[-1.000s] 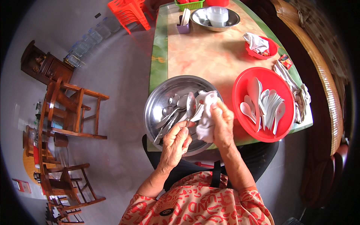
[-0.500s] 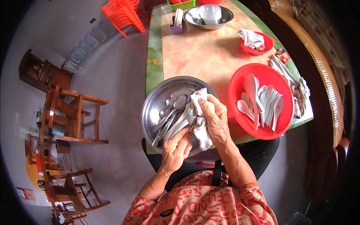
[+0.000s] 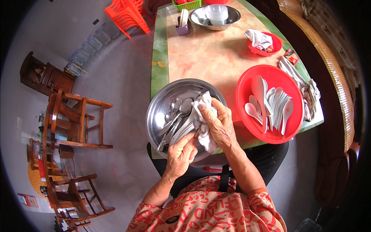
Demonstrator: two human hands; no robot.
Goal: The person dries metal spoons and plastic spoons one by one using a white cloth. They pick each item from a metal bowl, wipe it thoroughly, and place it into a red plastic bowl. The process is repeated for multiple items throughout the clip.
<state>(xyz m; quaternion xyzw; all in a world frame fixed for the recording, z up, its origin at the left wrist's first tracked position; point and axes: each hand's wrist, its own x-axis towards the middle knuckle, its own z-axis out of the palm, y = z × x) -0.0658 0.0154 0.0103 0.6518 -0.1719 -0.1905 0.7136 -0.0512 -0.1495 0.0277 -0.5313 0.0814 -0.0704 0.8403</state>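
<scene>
My right hand [image 3: 221,125] is closed round a crumpled white cloth [image 3: 204,133] above the near right side of a steel basin [image 3: 152,112]. Just left of it, my left hand [image 3: 181,154] pinches a thin metal utensil [image 3: 197,133], whose other end the cloth hides. Inside the basin lie several metal spoons [image 3: 186,105] and white spoons [image 3: 181,132], partly covered by my hands. To the right, a red basin [image 3: 243,79] holds a row of white spoons [image 3: 280,106] and a longer, larger white spoon [image 3: 258,91].
Further back on the table [image 3: 205,54] stand a small red basket [image 3: 276,45] with a white cloth, a steel bowl [image 3: 195,17] with clear plastic containers, and a purple holder [image 3: 182,29]. A rag [image 3: 309,98] lies along the right edge. Wooden chairs [image 3: 83,120] stand at left.
My right hand and the cloth have shifted slightly, the cloth bunching up closer to my left fingers. My left hand keeps its pinch in nearly the same place.
</scene>
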